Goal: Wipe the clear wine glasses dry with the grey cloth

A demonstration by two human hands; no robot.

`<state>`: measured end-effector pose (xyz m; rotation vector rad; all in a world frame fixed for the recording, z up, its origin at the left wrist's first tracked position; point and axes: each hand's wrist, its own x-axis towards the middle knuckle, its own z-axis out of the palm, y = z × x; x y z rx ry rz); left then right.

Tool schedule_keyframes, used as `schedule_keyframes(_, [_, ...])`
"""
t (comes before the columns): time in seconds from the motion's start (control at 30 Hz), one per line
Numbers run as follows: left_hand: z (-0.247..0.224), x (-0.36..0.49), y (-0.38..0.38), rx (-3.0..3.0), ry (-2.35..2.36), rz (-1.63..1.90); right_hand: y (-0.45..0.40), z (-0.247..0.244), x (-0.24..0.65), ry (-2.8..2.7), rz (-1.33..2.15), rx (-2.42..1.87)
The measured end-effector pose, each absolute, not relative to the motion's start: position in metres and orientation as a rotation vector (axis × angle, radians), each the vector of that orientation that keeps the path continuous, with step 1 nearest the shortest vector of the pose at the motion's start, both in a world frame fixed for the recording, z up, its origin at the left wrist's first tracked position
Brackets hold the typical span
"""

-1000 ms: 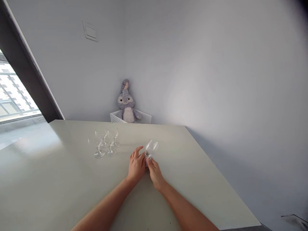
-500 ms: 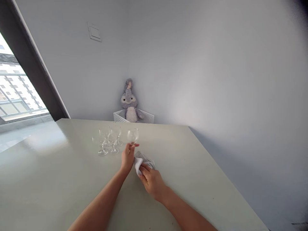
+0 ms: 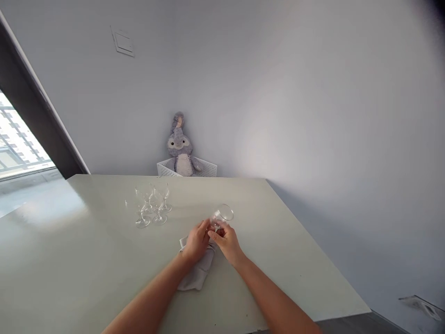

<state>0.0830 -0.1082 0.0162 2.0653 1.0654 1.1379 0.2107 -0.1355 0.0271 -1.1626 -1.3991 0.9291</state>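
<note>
A clear stemmed glass (image 3: 223,213) is tilted to the right above the table, its bowl in front of my fingers. My right hand (image 3: 225,241) is closed around its lower part. Fingers of my left hand (image 3: 198,241) close in on the same glass from the left; the stem and foot are hidden. A light grey cloth (image 3: 196,274) shows beneath my left hand and wrist. Whether it hangs from that hand or just lies on the table, I cannot tell.
Several clear stemmed glasses (image 3: 159,208) stand upright in a group on the pale table (image 3: 86,260), left of my hands. Behind the table's far edge, a grey plush toy (image 3: 181,146) sits in a white perforated basket (image 3: 207,169) against the wall.
The glass has moved right and towards me and is now tilted, with my right hand on it too. The cloth, earlier in my right hand, now shows under my left. The view has turned slightly right.
</note>
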Motion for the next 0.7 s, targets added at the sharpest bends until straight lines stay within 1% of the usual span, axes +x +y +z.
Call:
schedule_keyframes(0.1, [0.013,0.09,-0.111,2.147,0.97,1.112,-0.133,0.02,0.21,-1.289,0.967,-1.143])
schedule_keyframes(0.2, [0.011,0.09,-0.11,2.169,1.02,1.17,-0.121,0.017,0.219,-1.19,0.971,-1.187])
schedule_keyframes(0.4, [0.005,0.085,-0.102,2.007,1.257,1.175,-0.065,0.018,0.278,-1.076,0.757,-1.503])
schedule_keyframes(0.53, [0.006,0.084,-0.1,1.945,1.291,1.133,-0.035,0.012,0.318,-0.998,0.675,-1.573])
schedule_keyframes(0.7, [0.005,0.084,-0.098,1.917,1.248,1.17,-0.014,0.006,0.34,-0.912,0.631,-1.631])
